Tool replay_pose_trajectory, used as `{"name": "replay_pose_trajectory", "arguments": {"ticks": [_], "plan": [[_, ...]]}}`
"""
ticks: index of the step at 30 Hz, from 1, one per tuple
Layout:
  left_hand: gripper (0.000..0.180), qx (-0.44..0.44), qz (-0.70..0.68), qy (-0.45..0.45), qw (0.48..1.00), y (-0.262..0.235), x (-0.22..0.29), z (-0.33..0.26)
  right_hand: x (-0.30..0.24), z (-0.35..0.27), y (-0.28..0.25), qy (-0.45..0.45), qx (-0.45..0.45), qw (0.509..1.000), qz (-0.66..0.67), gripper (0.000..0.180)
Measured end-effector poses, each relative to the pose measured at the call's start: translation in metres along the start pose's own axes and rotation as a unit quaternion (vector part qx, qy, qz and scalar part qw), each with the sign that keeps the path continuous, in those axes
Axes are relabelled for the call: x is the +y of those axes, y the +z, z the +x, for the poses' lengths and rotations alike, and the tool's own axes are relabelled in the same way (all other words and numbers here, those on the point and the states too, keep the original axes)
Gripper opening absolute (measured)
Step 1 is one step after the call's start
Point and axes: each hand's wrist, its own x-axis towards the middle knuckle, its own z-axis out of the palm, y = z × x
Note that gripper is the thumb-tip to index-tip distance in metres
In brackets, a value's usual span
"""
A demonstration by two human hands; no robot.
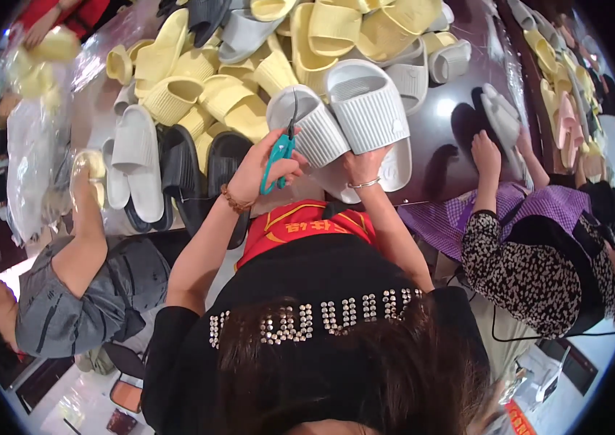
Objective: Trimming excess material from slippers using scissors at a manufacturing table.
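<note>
My left hand (262, 168) grips small teal-handled scissors (280, 154), their blades pointing up at a pair of pale grey ribbed slide slippers (365, 109). My right hand (362, 165) holds that pair from below, by the lower edge of the right-hand slipper. The scissor tips touch or sit just over the left slipper of the pair (307, 127). A bead bracelet is on my left wrist and a thin bangle on my right.
A heap of yellow slippers (206, 87), grey ones (242, 32) and black ones (184, 170) covers the dark glossy table (442, 127). A person in grey at left holds a yellow slipper (91, 168) by clear plastic bags (32, 159). Another person's hand at right (486, 151) reaches white slippers (502, 116).
</note>
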Motion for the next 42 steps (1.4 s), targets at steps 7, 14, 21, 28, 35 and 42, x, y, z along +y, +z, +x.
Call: {"name": "replay_pose_trajectory", "arguments": {"ticks": [7, 14, 21, 28, 35, 42], "plan": [[0.051, -0.087, -0.190, -0.065, 0.976, 0.009, 0.015, -0.012, -0.008, 0.001, 0.004, -0.040, -0.023, 0.999, -0.001, 0.045], [0.049, 0.045, 0.007, 0.047, 0.998, -0.006, 0.014, -0.010, -0.007, 0.006, 0.003, -0.063, -0.021, 0.998, 0.017, 0.042], [0.039, 0.079, 0.537, 0.270, 0.795, -0.006, 0.029, 0.002, -0.009, 0.005, 0.000, -0.076, -0.044, 0.996, 0.034, 0.039], [0.042, 0.031, 0.605, 0.201, 0.770, -0.002, 0.048, 0.003, -0.024, 0.010, -0.005, -0.130, -0.033, 0.991, 0.002, 0.038], [0.042, -0.046, 0.584, 0.197, 0.786, -0.012, 0.056, 0.005, -0.023, 0.008, -0.008, -0.145, -0.068, 0.987, -0.024, 0.037], [0.045, -0.067, 0.547, 0.243, 0.799, -0.015, 0.056, 0.003, -0.027, 0.005, -0.009, -0.147, -0.071, 0.986, -0.029, 0.039]]}}
